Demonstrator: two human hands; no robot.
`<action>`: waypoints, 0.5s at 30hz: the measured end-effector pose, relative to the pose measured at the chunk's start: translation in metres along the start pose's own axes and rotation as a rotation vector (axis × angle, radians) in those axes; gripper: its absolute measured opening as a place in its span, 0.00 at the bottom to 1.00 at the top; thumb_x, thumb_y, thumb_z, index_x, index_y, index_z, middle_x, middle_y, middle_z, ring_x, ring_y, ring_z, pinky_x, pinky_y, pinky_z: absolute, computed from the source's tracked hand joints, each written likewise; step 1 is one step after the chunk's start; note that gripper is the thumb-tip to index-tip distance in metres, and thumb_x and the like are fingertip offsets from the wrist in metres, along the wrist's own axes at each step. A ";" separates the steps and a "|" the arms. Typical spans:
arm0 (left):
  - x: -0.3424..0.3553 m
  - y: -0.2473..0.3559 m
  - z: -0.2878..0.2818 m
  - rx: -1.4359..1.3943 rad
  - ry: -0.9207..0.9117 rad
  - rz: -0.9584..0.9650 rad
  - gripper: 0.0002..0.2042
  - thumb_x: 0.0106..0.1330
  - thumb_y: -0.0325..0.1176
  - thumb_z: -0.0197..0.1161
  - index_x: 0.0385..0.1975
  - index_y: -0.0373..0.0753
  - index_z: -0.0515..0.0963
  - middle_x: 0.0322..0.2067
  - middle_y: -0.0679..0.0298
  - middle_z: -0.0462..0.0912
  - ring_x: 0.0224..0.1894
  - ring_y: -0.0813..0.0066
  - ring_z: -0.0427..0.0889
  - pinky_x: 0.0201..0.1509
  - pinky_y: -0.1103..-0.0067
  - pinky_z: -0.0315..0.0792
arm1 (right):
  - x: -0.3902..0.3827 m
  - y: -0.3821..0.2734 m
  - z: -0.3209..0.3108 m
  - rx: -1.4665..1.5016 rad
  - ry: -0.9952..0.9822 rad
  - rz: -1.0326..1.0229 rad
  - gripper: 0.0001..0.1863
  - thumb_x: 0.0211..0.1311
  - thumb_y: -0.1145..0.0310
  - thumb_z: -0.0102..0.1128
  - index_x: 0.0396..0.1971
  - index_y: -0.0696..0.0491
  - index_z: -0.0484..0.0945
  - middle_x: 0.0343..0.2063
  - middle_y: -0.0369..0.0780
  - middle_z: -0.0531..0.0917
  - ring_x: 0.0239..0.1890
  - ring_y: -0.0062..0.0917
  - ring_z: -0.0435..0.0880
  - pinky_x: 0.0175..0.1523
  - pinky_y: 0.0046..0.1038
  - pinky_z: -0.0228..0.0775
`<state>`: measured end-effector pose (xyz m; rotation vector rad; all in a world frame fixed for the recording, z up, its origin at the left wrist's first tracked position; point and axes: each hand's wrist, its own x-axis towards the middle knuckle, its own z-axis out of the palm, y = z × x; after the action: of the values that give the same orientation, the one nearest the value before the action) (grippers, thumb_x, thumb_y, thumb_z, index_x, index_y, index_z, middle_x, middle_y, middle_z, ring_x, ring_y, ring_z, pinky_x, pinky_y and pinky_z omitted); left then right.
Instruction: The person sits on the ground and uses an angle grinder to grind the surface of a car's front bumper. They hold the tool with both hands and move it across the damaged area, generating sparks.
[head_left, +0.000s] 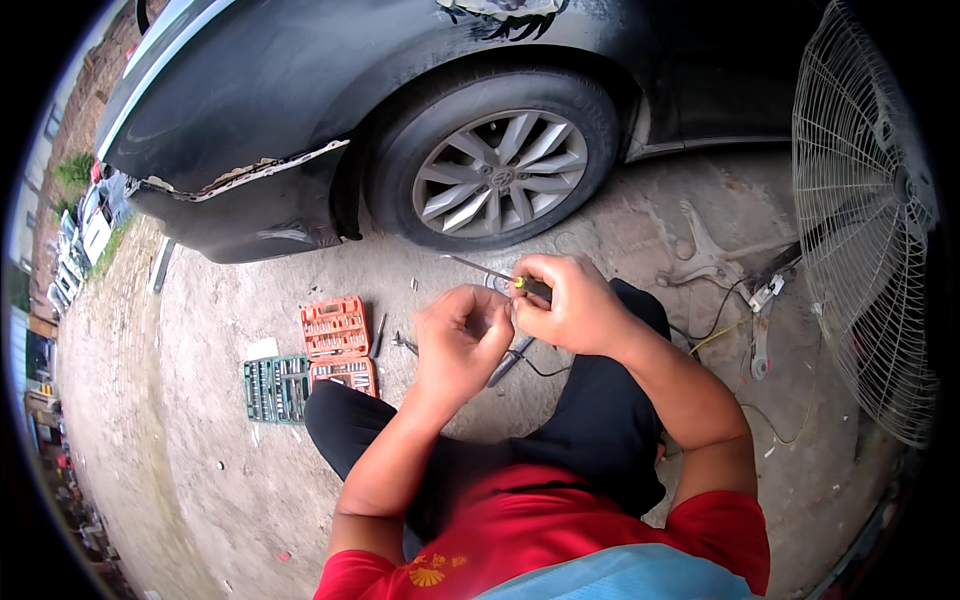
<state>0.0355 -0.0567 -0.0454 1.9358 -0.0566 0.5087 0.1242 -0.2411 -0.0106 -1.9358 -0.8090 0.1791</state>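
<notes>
My right hand (575, 308) grips a screwdriver (536, 289) by its black and yellow handle. Its thin metal shaft points up and to the left, passing just beyond my other hand. Close beside it, my left hand (452, 335) is closed in a pinch, its fingertips almost meeting the right hand's. Whatever the left fingers hold, if anything, is hidden. Both hands are raised in front of my lap, between my bent knees. A small pale round thing shows partly behind the fingers; its kind is unclear.
A dark car with a scraped body and a spoked wheel (502, 178) stands ahead. An orange socket set (338, 328) and a green socket set (278, 390) lie open on the left. To the right are a large wire fan (850, 210), a metal suspension arm (708, 255) and cables.
</notes>
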 end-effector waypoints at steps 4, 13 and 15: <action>0.018 -0.037 0.022 -0.151 -0.051 -0.145 0.10 0.72 0.28 0.73 0.47 0.30 0.86 0.30 0.67 0.88 0.30 0.86 0.82 0.34 0.80 0.76 | 0.015 0.056 -0.032 -0.186 0.168 0.108 0.10 0.63 0.69 0.69 0.38 0.60 0.84 0.27 0.47 0.87 0.29 0.29 0.87 0.39 0.34 0.77; -0.009 -0.371 0.079 0.167 -0.046 -0.676 0.24 0.72 0.44 0.75 0.56 0.29 0.85 0.38 0.52 0.92 0.44 0.60 0.93 0.52 0.67 0.85 | -0.058 0.381 -0.073 -0.519 0.103 0.669 0.23 0.66 0.54 0.61 0.47 0.59 0.87 0.44 0.58 0.90 0.51 0.58 0.89 0.57 0.53 0.81; -0.049 -0.440 0.086 0.480 -0.133 -0.609 0.25 0.74 0.46 0.71 0.60 0.30 0.85 0.48 0.46 0.91 0.48 0.51 0.91 0.56 0.62 0.85 | -0.093 0.439 -0.059 -0.535 0.015 0.828 0.23 0.67 0.55 0.60 0.47 0.60 0.87 0.44 0.59 0.90 0.52 0.59 0.89 0.58 0.55 0.80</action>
<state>0.1379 0.0409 -0.4738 2.3069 0.6021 -0.0245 0.2819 -0.4672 -0.3698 -2.6883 0.0218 0.4756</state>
